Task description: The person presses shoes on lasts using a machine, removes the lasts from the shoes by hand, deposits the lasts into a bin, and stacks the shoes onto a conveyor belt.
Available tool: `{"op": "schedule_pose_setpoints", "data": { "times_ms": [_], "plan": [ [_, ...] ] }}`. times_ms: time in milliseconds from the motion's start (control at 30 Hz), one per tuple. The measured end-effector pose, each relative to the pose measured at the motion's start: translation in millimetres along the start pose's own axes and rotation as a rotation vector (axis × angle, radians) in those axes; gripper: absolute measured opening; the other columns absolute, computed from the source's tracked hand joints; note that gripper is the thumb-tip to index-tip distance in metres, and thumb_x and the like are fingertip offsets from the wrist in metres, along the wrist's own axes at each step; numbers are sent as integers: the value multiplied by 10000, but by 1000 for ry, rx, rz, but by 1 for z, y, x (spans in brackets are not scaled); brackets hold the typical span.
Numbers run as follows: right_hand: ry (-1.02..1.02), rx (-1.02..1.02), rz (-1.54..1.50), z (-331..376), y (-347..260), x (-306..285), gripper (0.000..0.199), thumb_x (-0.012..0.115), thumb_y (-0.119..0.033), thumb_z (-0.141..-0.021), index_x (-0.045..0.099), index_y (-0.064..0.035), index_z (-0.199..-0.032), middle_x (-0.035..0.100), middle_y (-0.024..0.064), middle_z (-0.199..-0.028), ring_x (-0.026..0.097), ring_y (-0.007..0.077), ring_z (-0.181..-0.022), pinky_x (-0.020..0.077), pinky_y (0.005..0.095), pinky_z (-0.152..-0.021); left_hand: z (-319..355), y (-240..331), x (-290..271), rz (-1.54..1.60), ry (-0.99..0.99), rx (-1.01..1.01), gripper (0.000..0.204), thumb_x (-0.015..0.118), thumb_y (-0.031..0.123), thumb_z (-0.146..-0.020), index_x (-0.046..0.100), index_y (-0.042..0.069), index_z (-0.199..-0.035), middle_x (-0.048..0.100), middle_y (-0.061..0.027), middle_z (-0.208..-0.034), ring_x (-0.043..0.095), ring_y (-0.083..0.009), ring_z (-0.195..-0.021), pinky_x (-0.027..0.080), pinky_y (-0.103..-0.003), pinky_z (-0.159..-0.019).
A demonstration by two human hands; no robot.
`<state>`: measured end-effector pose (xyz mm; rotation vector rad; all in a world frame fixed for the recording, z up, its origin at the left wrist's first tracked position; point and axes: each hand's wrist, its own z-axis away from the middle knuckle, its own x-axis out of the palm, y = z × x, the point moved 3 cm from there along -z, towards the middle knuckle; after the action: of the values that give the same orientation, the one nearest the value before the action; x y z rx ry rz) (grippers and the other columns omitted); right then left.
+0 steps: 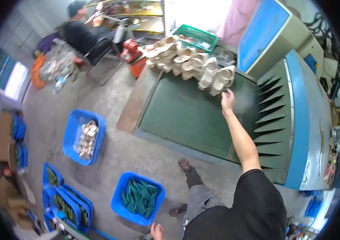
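Right hand (227, 97) open, fingertips touching pale shoe soles (217, 79) at green belt (186, 116) far edge; bare belt below.

- Pale cream moulded shoe soles (217, 80), curved and stacked on edge in a loose cluster, lie at the far end of the dark green tabletop (186, 116).
- More of them trail leftward in a heap.

left hand (157, 231) cut off by the lower edge, grip unreadable. right hand (227, 97) at the far counter (186, 116) edge: fingertips blurred, contact with the pale soles (214, 78) unclear.
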<state>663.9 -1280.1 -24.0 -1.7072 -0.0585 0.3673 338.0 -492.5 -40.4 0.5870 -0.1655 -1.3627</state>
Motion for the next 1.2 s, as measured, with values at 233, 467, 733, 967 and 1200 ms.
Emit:
{"op": "schedule_pose_setpoints", "data": {
  "times_ms": [233,467,733,967,1200],
  "plan": [
    [-858,302,-27,446,-36,5,513,658,-134,-887,508,-30,-1367,610,33,-939,514,69,-673,414,215,-517,62,-69,-61,291,44,293,552,715,168,-887,511,46,-1385,640,-147,-1233,628,-201,-1086,508,-313,-914],
    [-2255,268,13,959,-189,-31,456,644,-113,-905,520,-40,-1338,656,64,-1063,602,115,-841,477,259,-633,167,-202,-259,705,814,400,406,668,59,-885,583,-23,-1273,677,-116,-1139,642,-173,-1033,518,-295,-890],
    [-2439,428,-1,1360,-277,63,430,614,-108,-897,548,-61,-1319,625,46,-1127,597,164,-1024,485,341,-901,324,-246,-527,642,1486,581,201,668,24,-841,662,35,-1042,660,-40,-1002,594,-134,-934,484,-273,-839],
    [-2191,-274,40,1612,-270,182,511,565,-85,-830,538,-54,-1339,616,128,-1273,573,269,-1184,452,370,-985,411,-247,-772,597,1897,371,679,658,81,-888,351,32,-1493,379,-167,-1501,432,-278,-1324,369,-428,-1082],
    [-1926,-1232,157,1633,-274,221,450,717,-228,-763,656,-63,-1177,671,190,-1136,649,349,-1025,528,437,-869,377,-341,-928,564,1983,-79,705,756,294,-812,482,-37,-1371,354,-235,-1487,431,-309,-1312,378,-452,-1060]
  ]
}}
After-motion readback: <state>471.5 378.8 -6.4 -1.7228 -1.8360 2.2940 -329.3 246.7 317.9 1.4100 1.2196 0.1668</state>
